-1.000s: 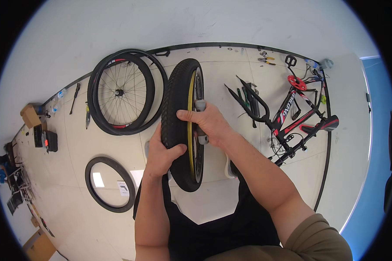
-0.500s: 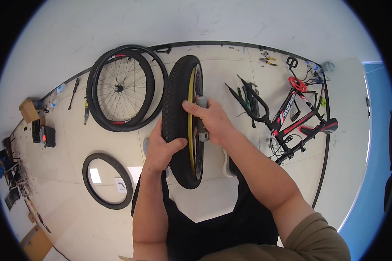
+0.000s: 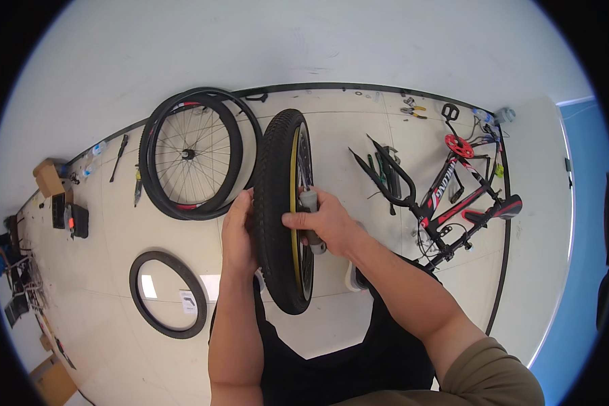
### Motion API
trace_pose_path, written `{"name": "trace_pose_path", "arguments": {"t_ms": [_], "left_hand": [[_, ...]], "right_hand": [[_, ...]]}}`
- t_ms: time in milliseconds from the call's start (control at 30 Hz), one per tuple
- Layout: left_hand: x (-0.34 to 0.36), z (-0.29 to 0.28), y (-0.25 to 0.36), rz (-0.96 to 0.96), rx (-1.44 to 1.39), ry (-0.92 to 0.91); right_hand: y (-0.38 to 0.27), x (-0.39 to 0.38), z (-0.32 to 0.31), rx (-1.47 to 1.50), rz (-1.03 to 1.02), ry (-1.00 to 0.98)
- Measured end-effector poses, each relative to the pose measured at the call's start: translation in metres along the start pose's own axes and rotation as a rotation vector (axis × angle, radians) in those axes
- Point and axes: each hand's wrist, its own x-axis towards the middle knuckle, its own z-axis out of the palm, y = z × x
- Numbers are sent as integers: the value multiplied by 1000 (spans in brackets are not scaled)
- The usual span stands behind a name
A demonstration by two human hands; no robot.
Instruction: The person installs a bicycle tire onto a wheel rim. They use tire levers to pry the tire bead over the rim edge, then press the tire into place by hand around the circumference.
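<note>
Between my legs a bicycle wheel [image 3: 275,203] stands upright, with a knobby black tyre and a yellow band along its rim. My left hand [image 3: 239,233] presses against the tread on the left side, its fingers partly hidden behind the tyre. My right hand [image 3: 331,224] is closed at the wheel's right side. Its thumb lies across the yellow band, and its fingers hold a grey cylinder [image 3: 309,200], which looks like a small hand pump, against the spokes. A thin silver rod shows at the cylinder's upper end. The fingers behind it are hidden.
A spoked wheel [image 3: 233,162] with a loose tyre leans at the far left wall. Another tyre [image 3: 137,298] lies on the floor at left. To the right are a black fork [image 3: 404,196], a red-and-black bike frame [image 3: 446,181] and pliers [image 3: 416,115]. Toolboxes [image 3: 80,220] stand far left.
My left thumb has left the tread, and that hand now sits along the tyre's left side. The right thumb has slid lower on the rim. The whole view has shifted slightly.
</note>
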Motion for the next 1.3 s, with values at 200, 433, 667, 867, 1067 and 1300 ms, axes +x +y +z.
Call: {"name": "trace_pose_path", "arguments": {"t_ms": [200, 433, 667, 867, 1067, 1300], "left_hand": [[2, -8, 6, 59, -110, -95], [0, -26, 9, 169, 84, -22], [-13, -4, 18, 151, 405, 32], [-10, -14, 11, 106, 427, -4], [-11, 4, -6, -15, 460, -109], [-15, 8, -11, -61, 507, -168]], "right_hand": [[7, -7, 12, -159, -62, -78], [5, -9, 11, -842, 168, -141], [4, 0, -18, -1050, 17, -508], [-18, 14, -31, -11, -95, 173], [-13, 28, -30, 365, -54, 192], [-26, 22, -33, 368, 4, -41]]}}
